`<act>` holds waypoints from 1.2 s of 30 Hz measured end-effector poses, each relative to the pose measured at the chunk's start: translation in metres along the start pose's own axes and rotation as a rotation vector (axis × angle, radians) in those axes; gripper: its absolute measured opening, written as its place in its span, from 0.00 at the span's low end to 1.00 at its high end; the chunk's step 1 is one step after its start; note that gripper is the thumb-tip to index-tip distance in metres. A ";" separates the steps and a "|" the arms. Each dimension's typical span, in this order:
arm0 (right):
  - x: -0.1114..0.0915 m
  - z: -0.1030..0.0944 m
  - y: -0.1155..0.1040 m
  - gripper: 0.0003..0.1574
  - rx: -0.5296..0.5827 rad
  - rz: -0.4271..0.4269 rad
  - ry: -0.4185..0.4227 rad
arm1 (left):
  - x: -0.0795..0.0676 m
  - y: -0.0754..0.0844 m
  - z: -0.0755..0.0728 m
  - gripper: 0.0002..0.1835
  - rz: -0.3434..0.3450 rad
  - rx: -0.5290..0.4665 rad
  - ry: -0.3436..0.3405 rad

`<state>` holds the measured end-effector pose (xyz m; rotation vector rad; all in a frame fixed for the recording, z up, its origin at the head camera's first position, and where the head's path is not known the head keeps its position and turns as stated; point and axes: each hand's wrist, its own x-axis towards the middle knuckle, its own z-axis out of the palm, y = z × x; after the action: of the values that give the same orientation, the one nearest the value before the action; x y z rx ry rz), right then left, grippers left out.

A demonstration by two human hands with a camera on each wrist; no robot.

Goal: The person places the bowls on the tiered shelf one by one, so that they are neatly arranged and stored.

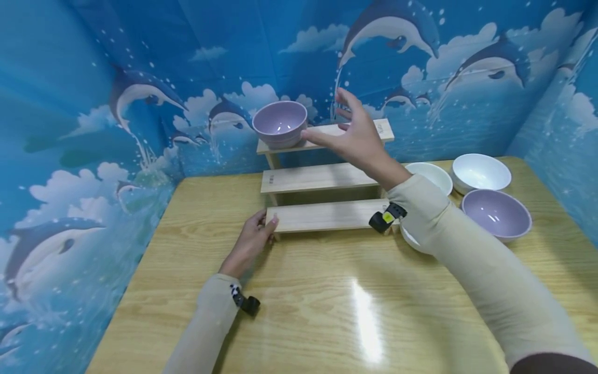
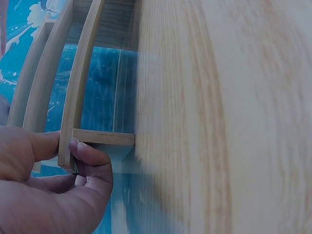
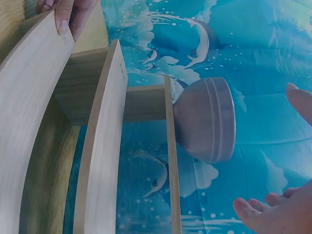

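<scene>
A three-step wooden stand (image 1: 322, 176) rises on the table against the backdrop. At the left end of its lowest step, my left hand (image 1: 252, 240) pinches the board; in the left wrist view the thumb and fingers of the left hand (image 2: 73, 195) are on either side of the board's end. A purple bowl (image 1: 280, 124) sits upright on the left part of the top step. My right hand (image 1: 359, 136) is just right of that bowl, fingers spread and holding nothing. The right wrist view has a gap between the bowl (image 3: 204, 119) and the right hand (image 3: 278, 214).
On the right of the table are a white bowl (image 1: 481, 174), a second purple bowl (image 1: 497, 214) and another white bowl (image 1: 432, 176) partly behind the right sleeve. A further pale bowl (image 1: 412, 240) shows below the sleeve. A blue dolphin-print backdrop (image 1: 261, 52) encloses the table (image 1: 303, 301).
</scene>
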<state>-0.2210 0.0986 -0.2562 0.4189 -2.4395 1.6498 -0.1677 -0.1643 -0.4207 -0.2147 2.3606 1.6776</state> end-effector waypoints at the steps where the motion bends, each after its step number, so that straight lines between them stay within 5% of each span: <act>1: -0.002 -0.003 0.001 0.68 0.001 0.002 0.005 | 0.000 0.000 0.000 0.27 -0.002 0.001 0.001; 11: -0.029 -0.033 0.013 0.64 0.049 -0.004 0.039 | -0.001 0.000 0.000 0.25 -0.022 0.006 0.005; 36: -0.123 -0.095 0.060 0.61 -0.081 0.058 0.161 | 0.000 -0.002 -0.001 0.26 -0.016 -0.005 -0.015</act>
<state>-0.1255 0.2247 -0.3088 0.1975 -2.4093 1.5357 -0.1673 -0.1657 -0.4218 -0.2209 2.3384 1.6722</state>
